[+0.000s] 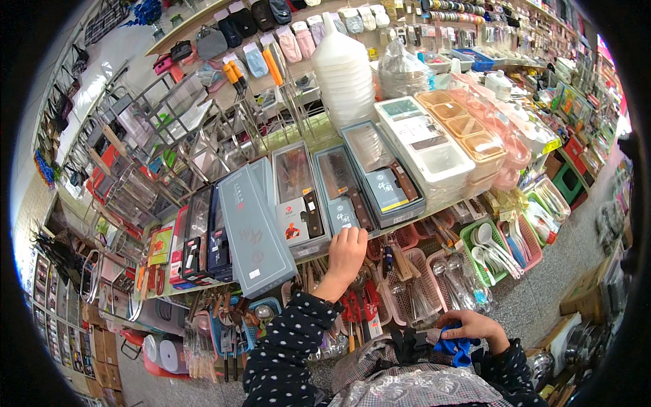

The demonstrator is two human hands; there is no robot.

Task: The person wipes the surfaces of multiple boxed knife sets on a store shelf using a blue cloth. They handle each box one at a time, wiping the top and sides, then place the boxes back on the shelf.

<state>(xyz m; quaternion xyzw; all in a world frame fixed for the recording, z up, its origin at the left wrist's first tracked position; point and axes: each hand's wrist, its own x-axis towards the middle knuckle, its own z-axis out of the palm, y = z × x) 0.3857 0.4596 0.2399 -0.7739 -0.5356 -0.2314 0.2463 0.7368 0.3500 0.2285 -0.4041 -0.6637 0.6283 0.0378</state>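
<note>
My left hand [348, 259] reaches to the shelf edge, its fingers curled over the near end of a grey-blue box holding a cleaver [335, 175] with a brown handle; its thumb is hidden. To the right lies another boxed cleaver [374, 147] with a wide blade and brown handle. On the left is a white-fronted knife box [293, 188] with a black-handled knife under a clear window. Beside that, a closed grey-blue box [254, 231] overhangs the shelf edge at a slant. Down at my waist, my right hand [473, 328] holds a crumpled blue cloth [456, 348].
White nested funnels [346, 76] and lidded seasoning boxes [427, 140] stand behind and right. Wire racks [178, 122] crowd the left. Below the shelf, baskets hold utensils, including a pink basket [414, 280] and a green basket [470, 234]. Cardboard boxes [585, 285] line the right aisle.
</note>
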